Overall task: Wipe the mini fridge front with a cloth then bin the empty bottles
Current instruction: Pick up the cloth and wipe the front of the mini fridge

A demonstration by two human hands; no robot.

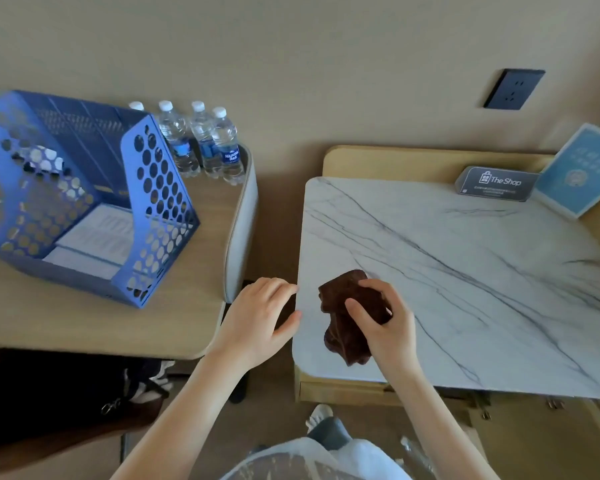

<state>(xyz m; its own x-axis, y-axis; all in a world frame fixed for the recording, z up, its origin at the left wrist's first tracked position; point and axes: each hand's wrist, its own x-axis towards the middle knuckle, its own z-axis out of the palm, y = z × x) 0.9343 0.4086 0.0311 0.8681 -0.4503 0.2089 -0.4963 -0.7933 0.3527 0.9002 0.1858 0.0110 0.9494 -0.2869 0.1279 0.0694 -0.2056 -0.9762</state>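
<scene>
Left of the white, grey-veined marble top [465, 271], behind a blue perforated file rack [84, 202], clear capped water bottles [205, 143] stand upright. At the marble's near left corner your left hand [260, 317] is loose-fingered and empty. Your right hand [385, 323], just beside it, curls round the crumpled dark brown cloth [343, 330], whose long axis points toward you. No fridge front shows.

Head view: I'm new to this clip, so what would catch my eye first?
The right hand grips a dark brown cloth on the white marble top, near its front left corner. On the desk at left stands a blue perforated file rack, with four water bottles beside it at the wall.
</scene>
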